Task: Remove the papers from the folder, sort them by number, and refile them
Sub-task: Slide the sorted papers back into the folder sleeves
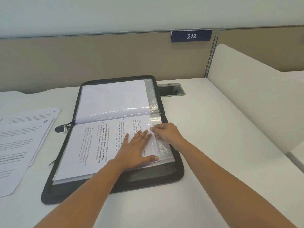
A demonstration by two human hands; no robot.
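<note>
A black zip folder (54, 178) lies open on the white worktop (213, 153), under both hands. The left hand (139, 148) lies flat with straight fingers on a printed sheet (92, 148) in the folder's near half, gripping nothing. Just to its right, the right hand (166, 131) has its fingers curled and pinches the open edge of a clear sleeve (162, 150), which is lifted off the sheet's right edge. That edge runs close along the folder's right zip border.

Beyond the hands, the far half holds a blank sheet (113, 97) under another sleeve. Left of the left hand, the zip pull (61, 128) hangs off the folder's spine. Farther left, well apart from both hands, the loose papers (24, 137) lie overlapped at the worktop's edge.

Bare worktop stretches right of the right hand up to a white side divider (246, 99), and also near the forearms. Behind the folder a cable port (171, 89) is sunk in the worktop at the foot of a beige partition (98, 60).

A blue number plate (191, 36) on the partition reads "212". A handwritten blue "8" marks the corner of one loose paper; a second number below it is unclear. The sheet's text runs sideways, with "Village life is a peaceful" legible.
</note>
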